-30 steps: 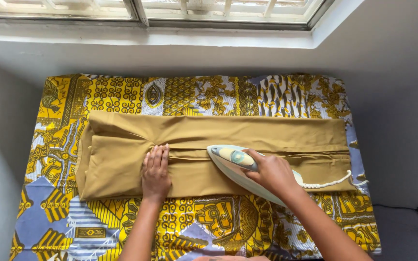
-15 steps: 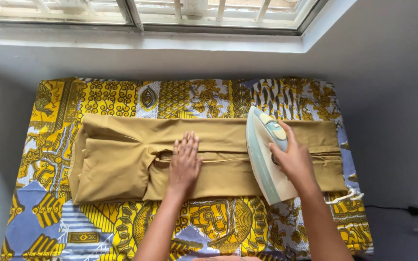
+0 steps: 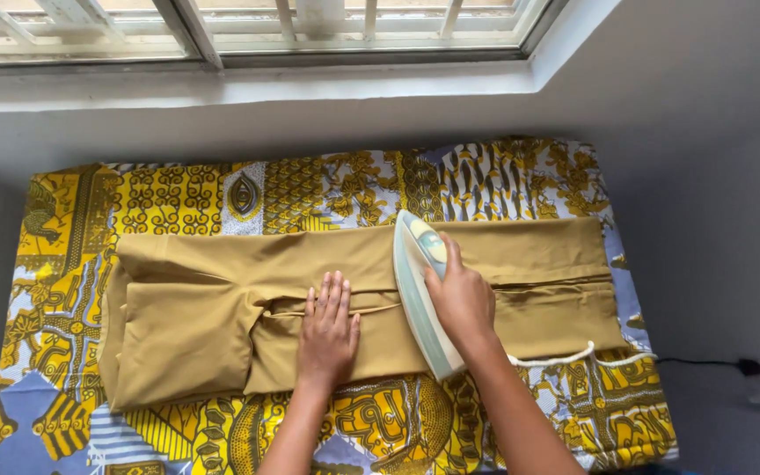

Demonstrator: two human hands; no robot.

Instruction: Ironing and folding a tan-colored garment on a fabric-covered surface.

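Just right of the flat, open left hand (image 3: 327,327) on the tan trousers (image 3: 195,308), the right hand (image 3: 461,299) grips the iron (image 3: 422,295), apparently tipped sideways.

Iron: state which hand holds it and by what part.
The right hand grips the iron by its top handle; the left hand only presses flat on the tan garment.

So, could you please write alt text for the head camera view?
A person's right hand presses a pale green iron across folded tan trousers, while the left hand lies flat on them. A yellow patterned cloth lies underneath, below a window.
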